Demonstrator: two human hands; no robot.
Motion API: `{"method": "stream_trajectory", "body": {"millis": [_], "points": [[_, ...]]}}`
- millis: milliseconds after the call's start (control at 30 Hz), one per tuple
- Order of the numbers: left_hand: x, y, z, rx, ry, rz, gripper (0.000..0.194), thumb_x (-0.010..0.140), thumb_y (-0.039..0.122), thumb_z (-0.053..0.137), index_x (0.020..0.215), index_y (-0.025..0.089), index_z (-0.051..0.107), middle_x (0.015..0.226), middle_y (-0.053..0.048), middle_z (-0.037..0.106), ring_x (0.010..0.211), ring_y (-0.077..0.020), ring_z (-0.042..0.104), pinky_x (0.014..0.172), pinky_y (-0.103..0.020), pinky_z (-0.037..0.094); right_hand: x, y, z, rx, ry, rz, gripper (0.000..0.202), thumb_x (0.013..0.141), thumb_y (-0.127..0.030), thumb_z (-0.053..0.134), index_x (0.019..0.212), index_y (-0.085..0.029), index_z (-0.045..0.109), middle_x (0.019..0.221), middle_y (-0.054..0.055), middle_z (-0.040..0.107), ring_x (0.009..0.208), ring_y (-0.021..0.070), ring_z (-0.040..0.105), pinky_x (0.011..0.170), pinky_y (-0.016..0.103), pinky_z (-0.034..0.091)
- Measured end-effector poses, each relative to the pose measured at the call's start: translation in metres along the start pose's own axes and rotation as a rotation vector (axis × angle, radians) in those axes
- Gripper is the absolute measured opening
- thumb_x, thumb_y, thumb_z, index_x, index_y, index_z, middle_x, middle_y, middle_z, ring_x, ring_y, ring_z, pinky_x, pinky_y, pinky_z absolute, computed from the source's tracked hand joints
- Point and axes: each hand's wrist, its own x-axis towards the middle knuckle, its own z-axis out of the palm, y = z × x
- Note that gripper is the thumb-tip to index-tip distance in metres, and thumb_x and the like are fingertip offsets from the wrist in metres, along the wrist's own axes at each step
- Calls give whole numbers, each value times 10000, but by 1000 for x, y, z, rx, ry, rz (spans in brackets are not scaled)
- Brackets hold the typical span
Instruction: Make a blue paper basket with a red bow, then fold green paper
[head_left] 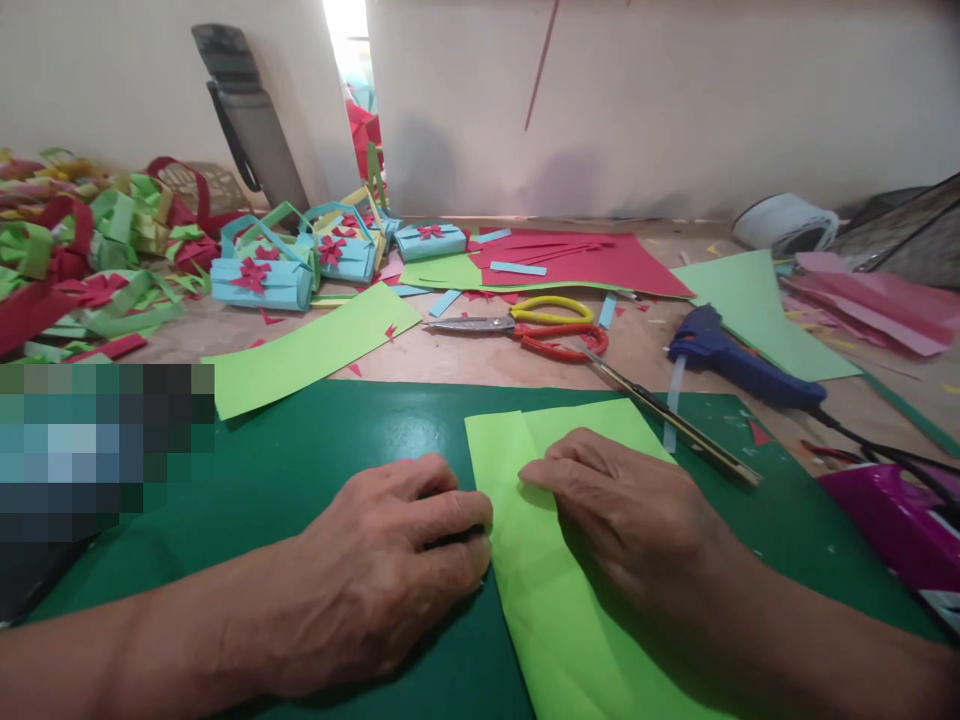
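A bright green sheet of paper (555, 600) lies on a dark green cutting mat (300, 470), with a folded strip along its left side. At that left edge my left hand (420, 560) rests with curled fingers touching the paper; its thumb is mostly hidden. My right hand (637, 520) is closed over the sheet, the fingers pressed together and the fingertips against the folded strip. Just beyond the mat lie scissors (555, 325) with yellow and red handles. A pen-like stick (682, 425) slants across the mat's far edge.
A blue glue gun (742, 365) lies at right, its cord running past a purple object (885, 525). Small blue paper bags (259, 283) stand at the back, beside heaped paper pieces (90, 240). A green strip (315, 350), red paper (585, 262) and a dark bottle (255, 120) are also there.
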Motion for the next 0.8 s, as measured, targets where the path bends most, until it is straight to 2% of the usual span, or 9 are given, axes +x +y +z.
{"method": "stream_trajectory", "body": {"millis": [167,367,633,800], "points": [[-2,0,0,6,-8,-8,168,904,168,441,975,176,593,950,-79,620,753,-178,497,693,-324,441,0,-2,-1,-33,65,-21,213,843,-39,375,759,-182,508,655,12,476,592,147,430,544,282,352],[-4,1,-3,5,-96,-13,341,902,202,454,1233,273,494,1001,-62,578,781,-198,485,694,-353,427,-5,-3,0,-62,51,-44,227,802,-6,367,704,-188,462,648,12,458,584,151,418,540,287,330],[-2,4,-10,-15,-196,-23,275,904,231,478,1169,284,533,1038,-67,549,786,-204,442,684,-366,411,-6,-2,-2,-68,28,-53,219,838,-22,366,723,-183,461,644,4,462,589,141,412,547,279,324],[-4,3,-8,7,-123,-18,235,879,218,511,1099,270,574,1058,-77,552,782,-206,449,674,-366,402,-7,-1,-2,-75,37,-65,212,821,-14,381,721,-175,476,644,10,480,588,143,432,545,280,337]]}}
